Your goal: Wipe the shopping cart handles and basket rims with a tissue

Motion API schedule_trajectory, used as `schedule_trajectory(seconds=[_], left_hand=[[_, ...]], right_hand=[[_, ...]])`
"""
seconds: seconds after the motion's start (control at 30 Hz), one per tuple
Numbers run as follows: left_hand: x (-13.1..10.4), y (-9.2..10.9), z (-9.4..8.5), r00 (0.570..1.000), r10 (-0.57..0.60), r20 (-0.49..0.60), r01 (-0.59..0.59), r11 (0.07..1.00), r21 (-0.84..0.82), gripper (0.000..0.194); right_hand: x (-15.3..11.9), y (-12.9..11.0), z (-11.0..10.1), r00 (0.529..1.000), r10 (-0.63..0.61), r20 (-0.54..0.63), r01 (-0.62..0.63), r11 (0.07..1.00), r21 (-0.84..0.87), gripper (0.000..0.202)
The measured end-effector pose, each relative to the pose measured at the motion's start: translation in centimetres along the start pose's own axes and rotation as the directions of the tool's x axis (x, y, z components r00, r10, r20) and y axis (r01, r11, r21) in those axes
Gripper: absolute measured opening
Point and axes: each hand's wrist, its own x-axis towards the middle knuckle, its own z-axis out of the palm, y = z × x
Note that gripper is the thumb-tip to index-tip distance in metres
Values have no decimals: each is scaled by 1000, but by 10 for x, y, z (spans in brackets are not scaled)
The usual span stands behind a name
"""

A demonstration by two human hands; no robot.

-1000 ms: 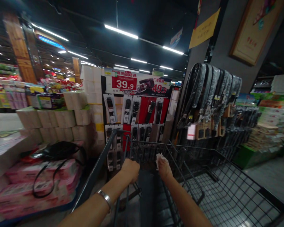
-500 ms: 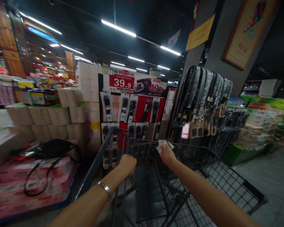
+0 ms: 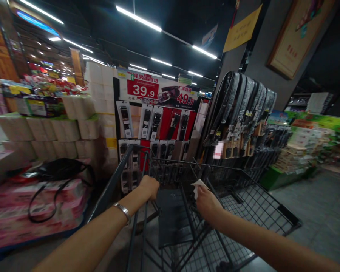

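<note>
A dark wire shopping cart stands in front of me, its thick handle bar running up along the left. My left hand, below a silver bracelet, is closed around a thin frame bar of the cart near the folded grey seat flap. A crumpled white tissue is pinched in the fingers of my right hand, over the inner side of the cart; I cannot tell whether the tissue touches a bar.
Behind the cart is a rack of packaged belts with price signs, and more belts in plastic hang to its right. At left, a black bag lies on pink tissue packs. Paper rolls are stacked behind.
My right hand has moved down and nearer to me with the tissue, away from the cart's far upper bar. My left hand stays on the frame while the view shifts slightly.
</note>
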Motion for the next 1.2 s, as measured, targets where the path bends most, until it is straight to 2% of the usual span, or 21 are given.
schedule_trajectory(seconds=[0.27,0.57,0.67,0.77,0.93,1.1,1.2], left_hand=[[0,3,-4,996,9,91,-15,997,70,35],[-2,4,-9,993,20,114,-31,994,101,36],[-3,4,-10,993,24,119,-37,994,105,37],[-3,3,-11,991,28,129,-42,994,105,37],[-2,3,-12,990,22,141,-36,995,98,36],[-3,3,-10,991,21,135,-31,997,71,34],[-4,3,-9,994,21,110,-26,999,46,34]], right_hand=[[-40,-40,15,991,-128,37,127,992,14,31],[-52,-70,24,965,-252,77,252,968,18,31],[-56,-65,20,963,-262,60,262,965,0,34],[-63,-48,10,960,-279,38,280,960,-16,31],[-77,-20,-11,976,-198,-94,186,975,-125,31],[-84,-24,-9,972,-138,-190,109,982,-153,28],[-82,-34,-5,985,-130,-115,119,988,-102,30]])
